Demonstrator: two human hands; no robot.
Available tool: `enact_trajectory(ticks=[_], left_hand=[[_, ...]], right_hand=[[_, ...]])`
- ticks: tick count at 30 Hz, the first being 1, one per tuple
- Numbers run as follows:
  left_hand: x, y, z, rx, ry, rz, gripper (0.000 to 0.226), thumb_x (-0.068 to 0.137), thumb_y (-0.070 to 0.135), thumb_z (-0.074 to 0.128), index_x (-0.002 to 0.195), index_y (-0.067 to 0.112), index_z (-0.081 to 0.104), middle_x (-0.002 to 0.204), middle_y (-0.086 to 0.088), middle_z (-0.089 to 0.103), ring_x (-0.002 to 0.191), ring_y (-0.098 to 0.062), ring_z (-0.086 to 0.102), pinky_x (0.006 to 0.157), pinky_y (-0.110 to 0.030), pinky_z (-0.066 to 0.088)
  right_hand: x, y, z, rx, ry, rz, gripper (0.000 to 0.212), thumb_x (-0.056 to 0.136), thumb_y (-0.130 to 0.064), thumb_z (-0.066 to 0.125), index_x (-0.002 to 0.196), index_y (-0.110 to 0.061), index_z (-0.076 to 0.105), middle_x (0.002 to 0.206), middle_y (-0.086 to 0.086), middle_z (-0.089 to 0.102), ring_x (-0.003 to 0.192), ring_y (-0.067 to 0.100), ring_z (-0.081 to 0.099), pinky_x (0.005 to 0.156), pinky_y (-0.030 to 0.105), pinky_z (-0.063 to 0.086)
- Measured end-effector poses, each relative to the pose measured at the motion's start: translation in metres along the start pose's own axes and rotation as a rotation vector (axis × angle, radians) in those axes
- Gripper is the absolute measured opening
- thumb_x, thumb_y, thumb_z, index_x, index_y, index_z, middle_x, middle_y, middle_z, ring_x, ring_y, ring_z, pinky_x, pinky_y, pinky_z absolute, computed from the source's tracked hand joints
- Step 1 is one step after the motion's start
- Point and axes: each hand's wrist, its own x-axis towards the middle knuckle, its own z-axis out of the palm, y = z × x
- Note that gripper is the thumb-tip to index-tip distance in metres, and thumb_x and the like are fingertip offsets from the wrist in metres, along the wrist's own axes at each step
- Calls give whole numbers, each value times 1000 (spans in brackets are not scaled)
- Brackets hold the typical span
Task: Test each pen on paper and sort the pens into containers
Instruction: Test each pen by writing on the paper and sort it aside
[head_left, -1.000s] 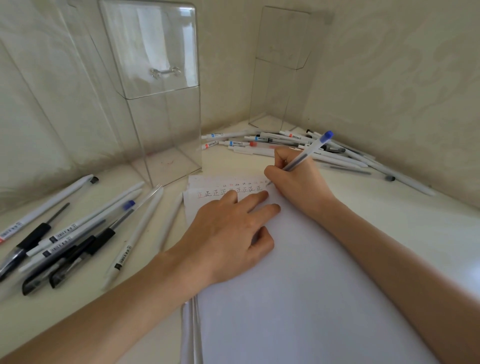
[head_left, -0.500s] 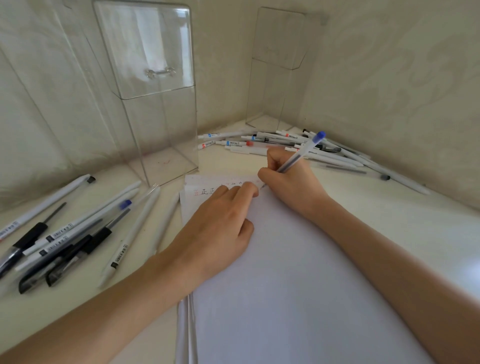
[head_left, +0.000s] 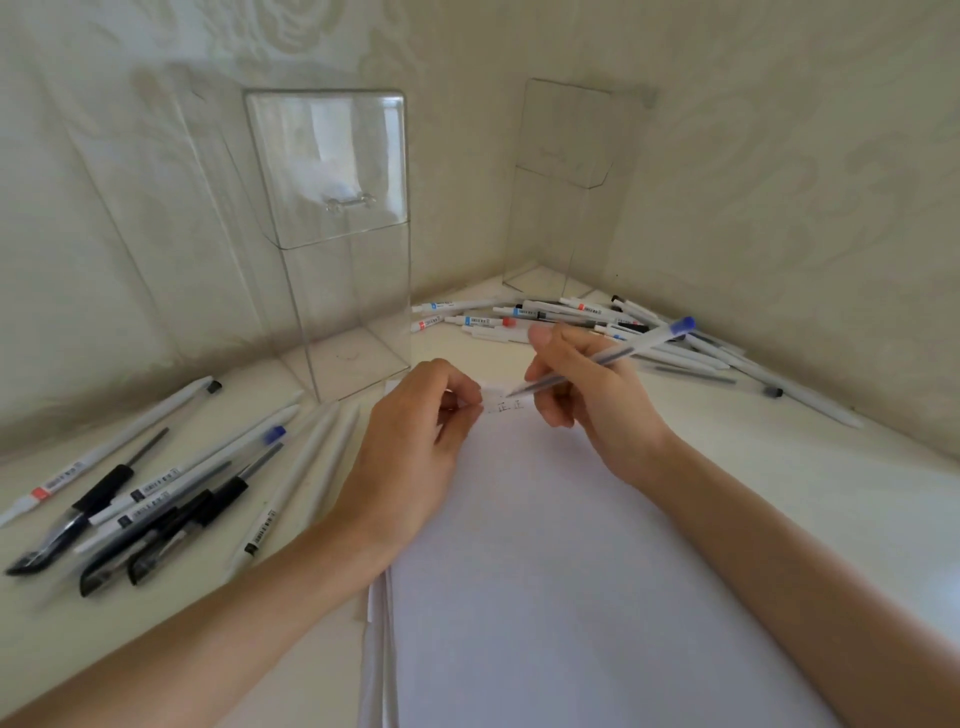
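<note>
My right hand (head_left: 592, 389) grips a clear pen with a blue end cap (head_left: 618, 351), its tip just above the top of the white paper stack (head_left: 571, 571). Written characters show beside the tip. My left hand (head_left: 415, 457) rests on the paper's upper left, fingers curled and pinching a small whitish piece near the pen tip; I cannot tell what it is. A tall clear container (head_left: 337, 239) stands behind my left hand. A second clear container (head_left: 561, 182) stands in the far corner.
A pile of white pens (head_left: 545, 317) lies along the far wall, reaching right to a long white pen (head_left: 810, 400). Several white and black pens (head_left: 150, 499) lie on the table at the left. Walls close in on three sides.
My left hand has slid up the paper and curled its flat fingers into a pinch near the pen tip. My right hand has tilted the pen flatter, lifting its tip.
</note>
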Motion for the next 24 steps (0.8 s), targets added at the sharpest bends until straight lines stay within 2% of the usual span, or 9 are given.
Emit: enact_trajectory(ticks=[4,8,10,13,16,18,21,24], left_hand=[[-1,4,-2,-68,-14,15,28,86,0,60,80,26,51,89,4,65,86,-11,63,78,-26,50],[1,7,-3,-186,-9,-47,13,87,7,60,87,18,52,92,-2,67,86,-10,65,74,-15,46],[0,9,-4,-214,0,-47,13,87,8,60,89,18,52,93,-2,67,85,-7,65,73,-13,45],[-1,11,-5,-242,-29,-42,12,87,9,60,91,18,52,91,1,67,86,-6,66,75,-14,46],[-1,10,-5,-259,-83,-41,10,86,12,59,93,20,56,87,7,67,87,-8,67,79,-22,49],[-2,10,-6,-279,-120,-31,7,86,13,60,92,14,59,85,5,68,87,-10,67,80,-24,50],[-5,14,-7,-295,-163,17,7,84,11,62,91,10,61,82,-1,70,83,-9,68,76,-17,49],[-7,16,-7,-273,-180,64,6,83,10,61,89,11,59,81,1,69,80,-8,67,74,-13,47]], right_hand=[[-2,-4,1,101,25,20,43,93,-29,46,60,-3,53,37,8,43,36,19,36,39,21,26],[-2,-5,1,154,35,20,39,96,-21,44,62,-3,53,37,8,42,36,17,36,40,23,24],[-1,-6,0,185,55,13,39,97,-17,43,62,-3,53,36,6,40,35,17,36,42,25,22],[-5,-7,2,154,-14,19,36,96,-18,43,65,-3,53,39,7,42,38,17,38,43,26,25],[-7,-8,7,130,-97,16,34,97,-21,41,70,-4,52,42,3,41,40,16,37,46,26,26],[-7,-7,8,97,-95,34,33,98,-26,39,75,-7,52,44,2,36,42,16,32,47,25,26],[-8,-4,7,17,-93,61,29,97,-22,31,80,-8,50,51,8,38,46,17,31,49,28,26],[-10,-1,10,14,-121,43,25,84,-27,32,75,-9,47,61,18,46,48,19,34,49,28,25]])
